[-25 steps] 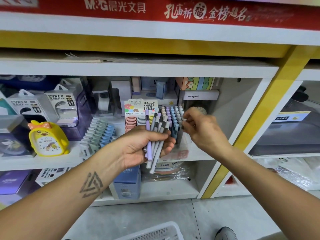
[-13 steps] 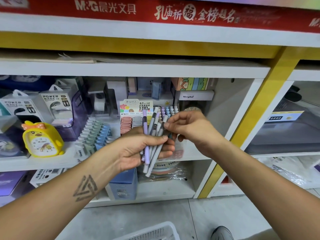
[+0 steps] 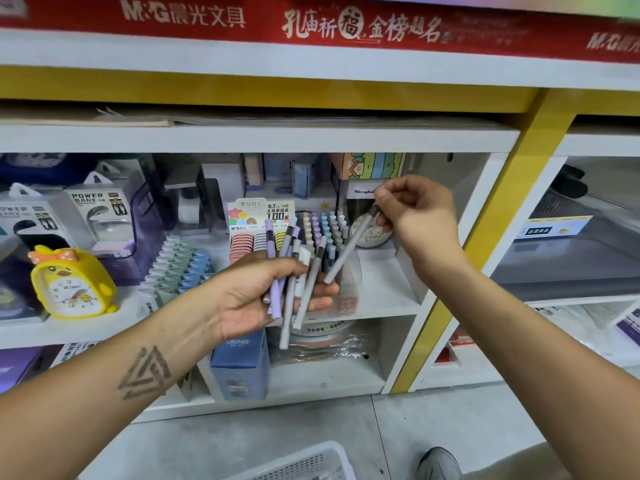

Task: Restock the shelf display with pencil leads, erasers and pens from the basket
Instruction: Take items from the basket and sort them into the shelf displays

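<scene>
My left hand (image 3: 263,296) grips a bunch of pens (image 3: 289,271), purple and grey, in front of the middle shelf. My right hand (image 3: 415,216) pinches one grey pen (image 3: 349,247) by its dark cap end; the pen slants down to the left, above the bunch. Behind the hands stands a pen display (image 3: 323,233) with rows of pastel caps. Left of it is a pencil lead display (image 3: 258,226) with round cases in pink, grey and yellow. The white basket (image 3: 304,462) shows at the bottom edge, on the floor.
A yellow chick alarm clock (image 3: 71,282) and power bank boxes (image 3: 93,213) sit on the left of the shelf (image 3: 384,296). Rows of pastel clips (image 3: 176,268) lie beside them. A blue box (image 3: 240,365) stands on the lower shelf. A yellow post (image 3: 485,244) bounds the bay at right.
My right hand has pulled one grey pen out of the bunch and lifted it up and to the right. My left hand keeps its hold on the other pens.
</scene>
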